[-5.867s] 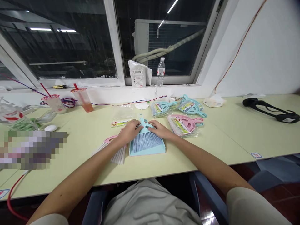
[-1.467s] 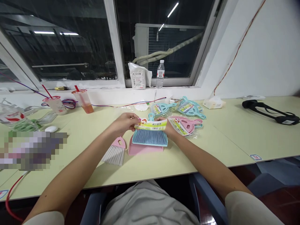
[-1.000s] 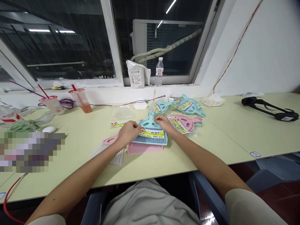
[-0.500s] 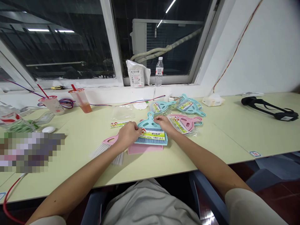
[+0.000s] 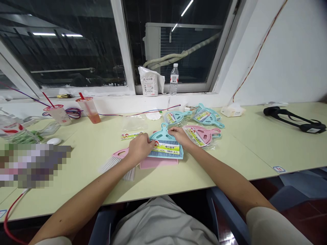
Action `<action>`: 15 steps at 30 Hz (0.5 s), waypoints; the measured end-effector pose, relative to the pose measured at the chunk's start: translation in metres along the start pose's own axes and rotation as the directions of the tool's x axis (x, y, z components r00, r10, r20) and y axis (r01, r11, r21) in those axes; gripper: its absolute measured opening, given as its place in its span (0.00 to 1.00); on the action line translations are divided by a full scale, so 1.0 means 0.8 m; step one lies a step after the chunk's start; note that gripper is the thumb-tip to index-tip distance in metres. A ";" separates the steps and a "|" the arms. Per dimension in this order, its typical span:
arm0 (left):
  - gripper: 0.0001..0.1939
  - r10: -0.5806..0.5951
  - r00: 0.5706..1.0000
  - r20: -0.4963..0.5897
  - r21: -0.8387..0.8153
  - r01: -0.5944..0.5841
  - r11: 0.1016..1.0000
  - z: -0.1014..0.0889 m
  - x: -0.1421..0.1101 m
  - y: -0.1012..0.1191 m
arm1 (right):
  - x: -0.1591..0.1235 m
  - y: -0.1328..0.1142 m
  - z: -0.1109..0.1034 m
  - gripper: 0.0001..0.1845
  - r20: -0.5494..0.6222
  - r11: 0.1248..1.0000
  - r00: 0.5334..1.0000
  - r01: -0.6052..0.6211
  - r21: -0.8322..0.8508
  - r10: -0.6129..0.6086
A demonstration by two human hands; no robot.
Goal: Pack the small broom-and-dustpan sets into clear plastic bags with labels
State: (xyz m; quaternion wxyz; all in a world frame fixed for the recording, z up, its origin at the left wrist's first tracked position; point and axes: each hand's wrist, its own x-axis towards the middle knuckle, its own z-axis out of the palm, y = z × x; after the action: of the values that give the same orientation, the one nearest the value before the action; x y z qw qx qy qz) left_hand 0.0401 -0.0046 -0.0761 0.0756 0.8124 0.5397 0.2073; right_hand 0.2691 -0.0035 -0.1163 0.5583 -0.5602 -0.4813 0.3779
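Observation:
A light-blue dustpan and brush set (image 5: 163, 133) lies in front of me, its printed label card (image 5: 167, 147) across the grey-blue bristles. My left hand (image 5: 141, 147) pinches the left end of the card at the set's left edge. With fingers closed, my right hand (image 5: 179, 136) grips the upper right side of the set near its handle. A pink dustpan (image 5: 158, 163) sticks out beneath it. Partly under my left wrist rests a pink brush (image 5: 119, 156) with white bristles. Another label card (image 5: 130, 136) lies behind my left hand.
Bagged dustpan sets, blue (image 5: 208, 115) and pink (image 5: 200, 135), lie behind my right hand. Two drink cups (image 5: 89, 110) with red straws stand at the back left. On the sill are a water bottle (image 5: 174, 81) and a white package (image 5: 149, 83). A black headset (image 5: 291, 118) lies far right.
The view has shifted very slightly. Both hands keep their places on the blue set, and nothing else has visibly moved.

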 end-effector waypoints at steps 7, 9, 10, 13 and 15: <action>0.10 -0.048 0.982 -0.184 -0.156 0.019 0.988 -0.025 0.030 -0.030 | -0.001 -0.001 0.002 0.09 -0.021 0.999 0.999 -0.035 0.020 0.036; 0.10 -0.157 0.982 -0.105 -0.333 0.114 0.936 -0.031 0.046 -0.046 | -0.001 -0.002 0.002 0.09 -0.034 0.997 0.997 -0.071 0.039 0.072; 0.12 -0.198 0.980 0.002 -0.456 0.177 0.872 -0.033 0.052 -0.052 | -0.001 -0.004 0.003 0.09 -0.042 0.995 0.995 -0.084 0.049 0.086; 0.16 -0.130 0.915 0.383 -0.736 0.387 0.555 -0.034 0.059 -0.058 | 0.000 -0.009 0.006 0.08 -0.061 0.991 0.993 -0.095 0.091 0.100; 0.15 -0.022 0.868 0.495 -0.797 0.464 0.386 -0.032 0.054 -0.053 | 0.001 -0.013 0.010 0.08 -0.057 0.988 0.993 -0.096 0.118 0.103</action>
State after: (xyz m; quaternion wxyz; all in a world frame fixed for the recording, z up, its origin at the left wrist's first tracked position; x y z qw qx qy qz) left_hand 0.0078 0.0493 -0.0564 0.6375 0.5762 0.4312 0.2749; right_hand 0.2603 -0.0013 -0.1065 0.5850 -0.5622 -0.4122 0.4145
